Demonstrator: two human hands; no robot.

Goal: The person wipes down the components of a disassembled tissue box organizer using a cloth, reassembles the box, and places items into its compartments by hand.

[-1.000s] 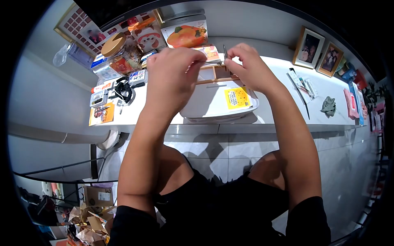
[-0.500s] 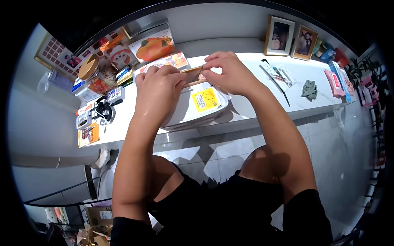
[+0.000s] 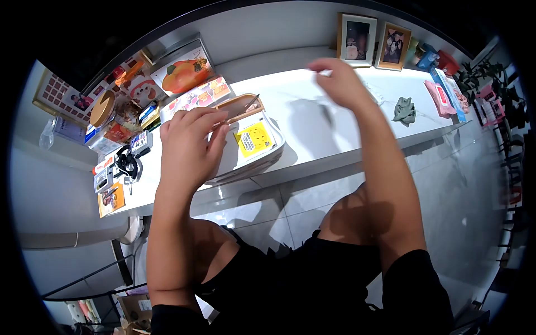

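My left hand (image 3: 192,142) is open, its fingers stretched over the left end of a tan-rimmed tray (image 3: 241,103) and its thumb apart. Whether the fingertips touch the rim cannot be made out. A thin dark stick-like item (image 3: 255,101) leans at the tray's right end. In front of the tray stands a white container (image 3: 229,162) with a yellow label (image 3: 254,139) on top. My right hand (image 3: 341,84) is raised above the table, further right, slightly blurred. Its fingers are apart with nothing visible in them. It hides most of the slim items behind it.
A crumpled grey-green cloth (image 3: 404,111) and a pink wipes pack (image 3: 438,99) lie right on the white table (image 3: 301,137). Two picture frames (image 3: 357,42) stand behind. Leftward are a fruit-printed box (image 3: 181,72), a lidded jar (image 3: 103,109) and a black strap (image 3: 128,163).
My right hand has left the tray and moved right and up. My left hand has opened out over the tray's left end. The view has shifted, so the table items appear further left.
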